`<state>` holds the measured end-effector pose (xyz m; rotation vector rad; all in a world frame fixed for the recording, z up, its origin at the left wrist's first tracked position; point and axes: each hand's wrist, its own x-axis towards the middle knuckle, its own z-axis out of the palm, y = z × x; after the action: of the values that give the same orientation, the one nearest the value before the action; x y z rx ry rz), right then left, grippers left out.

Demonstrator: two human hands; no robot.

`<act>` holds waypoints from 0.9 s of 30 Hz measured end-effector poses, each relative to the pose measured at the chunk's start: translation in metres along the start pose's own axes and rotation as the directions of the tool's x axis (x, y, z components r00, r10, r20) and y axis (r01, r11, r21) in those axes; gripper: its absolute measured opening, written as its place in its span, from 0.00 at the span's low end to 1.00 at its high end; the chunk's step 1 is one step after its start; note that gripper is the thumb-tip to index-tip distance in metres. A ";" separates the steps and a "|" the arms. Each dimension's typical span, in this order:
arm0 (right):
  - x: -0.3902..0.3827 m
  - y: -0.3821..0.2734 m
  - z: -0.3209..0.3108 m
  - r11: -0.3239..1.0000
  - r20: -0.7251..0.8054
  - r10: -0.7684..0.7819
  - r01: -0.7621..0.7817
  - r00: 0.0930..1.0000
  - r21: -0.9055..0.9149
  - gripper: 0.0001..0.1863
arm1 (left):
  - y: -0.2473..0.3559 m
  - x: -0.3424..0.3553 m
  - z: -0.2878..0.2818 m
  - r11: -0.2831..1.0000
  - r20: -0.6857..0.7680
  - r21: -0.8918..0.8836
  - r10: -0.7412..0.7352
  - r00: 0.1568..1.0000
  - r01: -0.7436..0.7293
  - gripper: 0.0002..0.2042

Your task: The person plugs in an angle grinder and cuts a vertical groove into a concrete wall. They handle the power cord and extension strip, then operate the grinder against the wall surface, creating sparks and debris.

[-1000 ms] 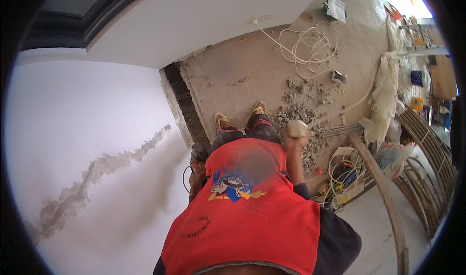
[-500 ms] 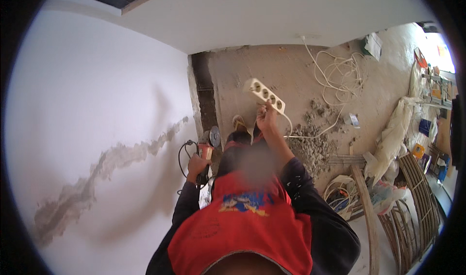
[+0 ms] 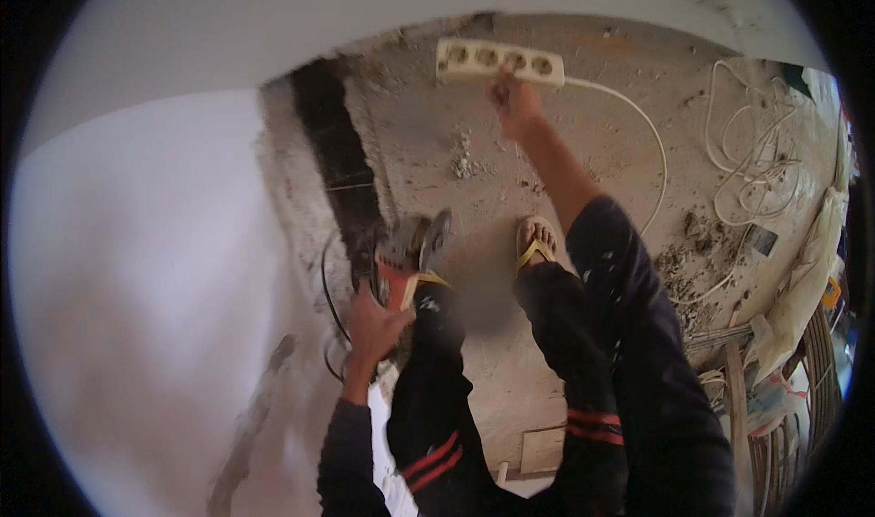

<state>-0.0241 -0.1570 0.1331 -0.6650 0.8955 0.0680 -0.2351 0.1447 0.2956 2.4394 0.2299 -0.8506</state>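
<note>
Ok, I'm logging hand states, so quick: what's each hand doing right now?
Left hand: closed, holding the angle grinder.
Right hand: closed, holding the power strip by its near edge.

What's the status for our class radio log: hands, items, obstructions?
Left hand gripping angle grinder beside dark floor channel. Right hand holding white power strip by its near edge. Pale cord curving rightward; rubble right of it.

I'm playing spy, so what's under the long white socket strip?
Dusty floor shows around the socket strip, which the right hand holds. Whatever is directly beneath is covered, so I can't tell.
</note>
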 end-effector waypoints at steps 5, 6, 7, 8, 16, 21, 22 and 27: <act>0.121 0.024 -0.037 0.997 -0.110 0.070 -0.069 0.991 0.020 0.12 | -0.009 0.128 0.054 0.922 -0.052 0.362 0.166 0.985 -0.137 0.32; 0.134 0.029 -0.044 0.998 -0.082 0.060 -0.060 0.995 -0.001 0.14 | -0.005 0.144 0.059 0.905 -0.078 0.382 0.234 0.969 -0.188 0.27; 0.144 0.024 -0.048 0.999 0.025 0.051 -0.051 0.998 -0.006 0.16 | 0.000 0.158 0.060 0.897 -0.063 0.401 0.231 0.971 -0.188 0.26; 0.146 0.026 -0.055 0.817 0.225 -0.043 0.164 0.973 -0.553 0.19 | 0.004 0.166 0.060 0.879 -0.048 0.426 0.260 0.965 -0.216 0.26; 0.041 -0.060 -0.168 0.625 0.314 0.111 0.180 0.943 -0.760 0.18 | 0.047 0.194 0.093 0.836 0.016 0.492 0.271 0.962 -0.244 0.29; -0.127 -0.082 -0.343 0.179 0.097 -0.660 0.282 0.745 -0.942 0.19 | 0.051 0.197 0.107 0.750 0.032 0.583 0.361 0.932 -0.311 0.36; -0.164 -0.072 -0.378 0.081 -0.029 -0.752 0.048 0.658 -0.996 0.20 | 0.046 0.199 0.110 0.753 0.066 0.579 0.338 0.939 -0.312 0.37; -0.280 0.018 -0.480 -0.197 -0.250 -0.537 -0.408 0.806 -0.891 0.29 | 0.024 0.211 0.125 0.745 0.121 0.570 0.341 0.932 -0.347 0.39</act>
<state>-0.5440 -0.3529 0.1199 -2.5548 1.3376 0.5914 -0.1268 0.0529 0.0940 2.8993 -0.5684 -0.8460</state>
